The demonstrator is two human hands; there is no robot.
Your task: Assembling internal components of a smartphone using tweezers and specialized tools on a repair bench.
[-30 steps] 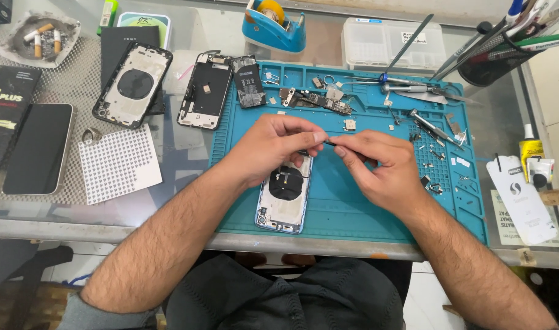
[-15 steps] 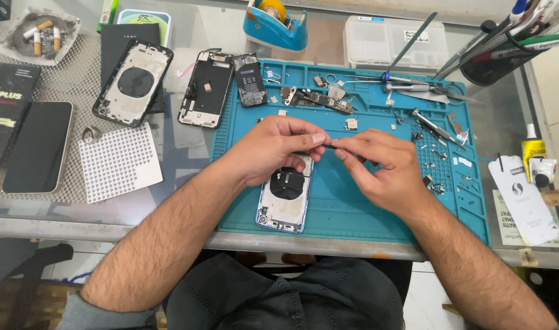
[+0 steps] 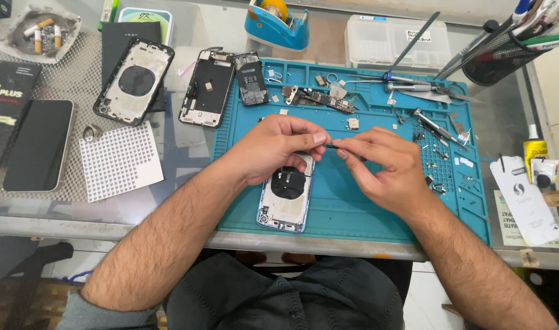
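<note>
On the blue repair mat [image 3: 353, 208] our opened phone housing [image 3: 283, 201] lies gutted, its circuit board [image 3: 319, 98] and screws set aside. Our left hand [image 3: 273, 150] and right hand [image 3: 383, 165] pinch a thin dark strip [image 3: 330, 145] between fingertips; we judge reassembly mostly remains.

We see the open phone shell with a round black coil [image 3: 285, 194] lying on the blue rubber work mat [image 3: 365, 208]; left of the mat lies the white dotted sheet [image 3: 119, 161].
</note>
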